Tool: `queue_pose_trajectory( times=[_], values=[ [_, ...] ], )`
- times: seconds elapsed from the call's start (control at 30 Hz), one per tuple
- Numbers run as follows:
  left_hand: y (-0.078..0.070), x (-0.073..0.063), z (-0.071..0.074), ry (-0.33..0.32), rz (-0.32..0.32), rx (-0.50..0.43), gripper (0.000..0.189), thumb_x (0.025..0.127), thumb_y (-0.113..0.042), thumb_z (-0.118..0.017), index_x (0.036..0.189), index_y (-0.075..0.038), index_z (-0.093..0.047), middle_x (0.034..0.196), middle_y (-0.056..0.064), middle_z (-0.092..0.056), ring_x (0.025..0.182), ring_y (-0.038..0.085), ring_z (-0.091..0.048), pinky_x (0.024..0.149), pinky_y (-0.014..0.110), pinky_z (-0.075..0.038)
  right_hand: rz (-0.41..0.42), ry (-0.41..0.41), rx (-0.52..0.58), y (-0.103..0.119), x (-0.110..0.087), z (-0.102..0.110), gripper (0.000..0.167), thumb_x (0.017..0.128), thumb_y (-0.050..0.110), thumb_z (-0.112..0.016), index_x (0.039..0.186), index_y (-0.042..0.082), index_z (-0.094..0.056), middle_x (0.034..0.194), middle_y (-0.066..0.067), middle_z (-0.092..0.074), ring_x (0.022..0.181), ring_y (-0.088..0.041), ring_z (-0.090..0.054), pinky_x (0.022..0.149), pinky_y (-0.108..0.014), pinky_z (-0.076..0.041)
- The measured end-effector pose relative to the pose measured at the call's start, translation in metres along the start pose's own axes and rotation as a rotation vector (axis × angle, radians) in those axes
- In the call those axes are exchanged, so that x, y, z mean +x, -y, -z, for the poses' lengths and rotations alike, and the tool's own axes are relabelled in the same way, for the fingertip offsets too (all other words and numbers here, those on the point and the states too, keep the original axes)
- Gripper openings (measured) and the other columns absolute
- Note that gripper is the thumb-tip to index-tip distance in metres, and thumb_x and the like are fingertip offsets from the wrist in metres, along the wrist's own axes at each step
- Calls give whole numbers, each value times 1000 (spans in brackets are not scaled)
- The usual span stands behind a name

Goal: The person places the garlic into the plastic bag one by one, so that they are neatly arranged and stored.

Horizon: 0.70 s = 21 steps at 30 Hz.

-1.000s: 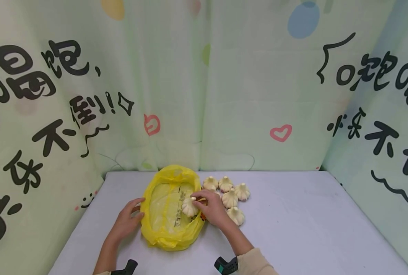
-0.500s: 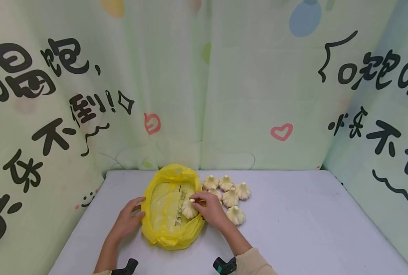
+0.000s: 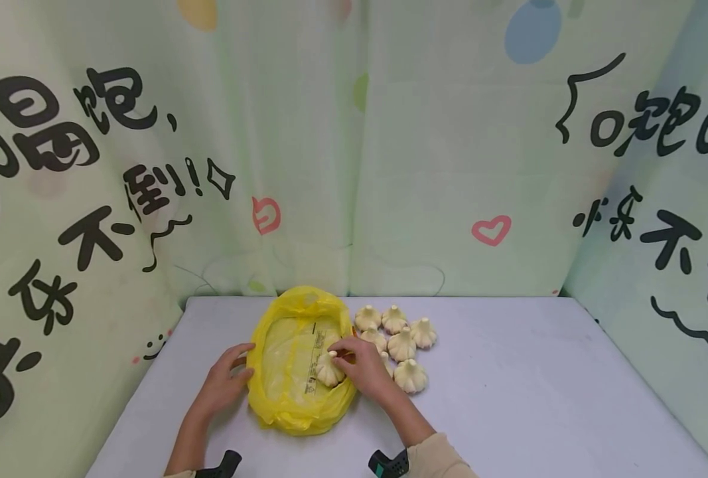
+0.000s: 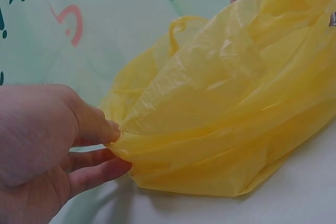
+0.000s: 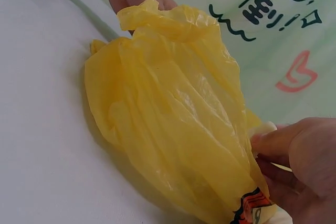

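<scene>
A yellow plastic bag [image 3: 298,423] stands on the table with its mouth spread wide; printed text shows on its inner side. My left hand [image 3: 222,384] is at the bag's left side. In the left wrist view, the thumb and fingers of that hand [image 4: 47,145] pinch the bag's edge. My right hand [image 3: 364,366] reaches over the right rim, fingertips pinching the stem of a garlic bulb [image 3: 330,372] just inside the mouth. The right wrist view shows only the pale stem tip [image 5: 266,128] beside the thumb, with the bag [image 5: 173,108] hiding the rest.
Several more garlic bulbs [image 3: 401,345] sit in a group right of the bag, one partly covered by my right hand. A white table [image 3: 527,392] extends to the right. Behind it hangs a pale green printed curtain [image 3: 413,166].
The garlic bulb in my right hand has sunk slightly lower inside the bag's mouth. My left hand keeps its place on the bag's edge. The head view has shifted a little.
</scene>
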<state>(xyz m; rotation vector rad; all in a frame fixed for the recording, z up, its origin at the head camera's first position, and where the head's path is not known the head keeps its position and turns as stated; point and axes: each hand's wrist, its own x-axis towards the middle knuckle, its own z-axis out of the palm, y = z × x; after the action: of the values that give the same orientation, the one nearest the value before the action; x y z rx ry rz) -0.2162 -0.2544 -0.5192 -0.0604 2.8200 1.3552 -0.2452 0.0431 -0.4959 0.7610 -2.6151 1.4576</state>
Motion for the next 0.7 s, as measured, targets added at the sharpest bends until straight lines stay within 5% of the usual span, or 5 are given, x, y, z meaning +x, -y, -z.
queue_pose_trajectory(
  times=[0.7],
  values=[
    [-3,-1,-1,4,11,-2,50,95,-9,-55,143,-15,-43,151,15,-38,130,38,-49,106,58,-41,-14,-39,28,2,-6,5,21,89,6,-67,110,4,-69,106,-8,-68,97,-22,-66,81,-23,-57]
  ],
)
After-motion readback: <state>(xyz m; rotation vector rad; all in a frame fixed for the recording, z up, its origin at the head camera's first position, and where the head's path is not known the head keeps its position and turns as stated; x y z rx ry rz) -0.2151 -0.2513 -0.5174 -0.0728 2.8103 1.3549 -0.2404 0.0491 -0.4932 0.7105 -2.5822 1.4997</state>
